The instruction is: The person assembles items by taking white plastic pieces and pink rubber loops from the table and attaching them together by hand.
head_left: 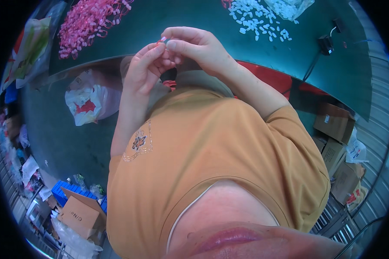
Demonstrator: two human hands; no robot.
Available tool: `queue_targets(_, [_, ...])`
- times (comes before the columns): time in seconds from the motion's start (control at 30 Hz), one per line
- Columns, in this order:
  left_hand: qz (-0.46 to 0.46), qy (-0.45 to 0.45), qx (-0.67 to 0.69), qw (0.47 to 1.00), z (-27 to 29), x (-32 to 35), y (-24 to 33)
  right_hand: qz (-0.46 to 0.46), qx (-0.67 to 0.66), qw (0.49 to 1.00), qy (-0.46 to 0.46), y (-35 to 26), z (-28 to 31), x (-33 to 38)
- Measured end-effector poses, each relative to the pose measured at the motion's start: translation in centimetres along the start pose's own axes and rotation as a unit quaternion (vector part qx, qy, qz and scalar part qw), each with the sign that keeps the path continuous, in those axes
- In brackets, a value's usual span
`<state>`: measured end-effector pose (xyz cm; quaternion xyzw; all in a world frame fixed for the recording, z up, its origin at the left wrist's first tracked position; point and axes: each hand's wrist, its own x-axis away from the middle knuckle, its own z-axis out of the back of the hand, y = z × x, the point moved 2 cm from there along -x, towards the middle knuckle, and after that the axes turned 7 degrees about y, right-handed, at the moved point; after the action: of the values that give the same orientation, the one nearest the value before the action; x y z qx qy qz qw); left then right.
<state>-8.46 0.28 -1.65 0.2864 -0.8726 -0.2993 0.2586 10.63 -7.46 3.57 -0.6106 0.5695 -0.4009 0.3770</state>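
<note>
My left hand [148, 69] and my right hand [199, 46] meet fingertip to fingertip over the near edge of the green table. Pinched at the left thumb tip is a thin red cord [159, 42]. A tiny whitish plastic piece [163, 39] shows beside it, at the right index fingertip. The fingers hide most of both. To the left lies a heap of pink cord loops with small pink pieces [84, 26]. Farther right, small white plastic pieces [257, 19] are scattered next to a clear plastic bag [289, 7] full of them.
A black adapter with a cable [325, 44] sits on the table [194, 15] at the right. A white plastic bag [88, 97] is below the table edge on the left. Cardboard boxes [335, 123] stack at the right; another box [80, 214] stands lower left.
</note>
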Motion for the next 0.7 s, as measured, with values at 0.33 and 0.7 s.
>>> queue_targets(0.33, [-0.313,0.163,-0.405,0.843,-0.9,-0.3,7.9,0.234,0.202,0.942,0.132,-2.4,4.0,0.4])
queue_targets(0.7, [-0.518,0.090,-0.751,0.400,0.6,-11.0,19.3,0.326,0.411,0.808,0.268,-1.2,6.9,1.8])
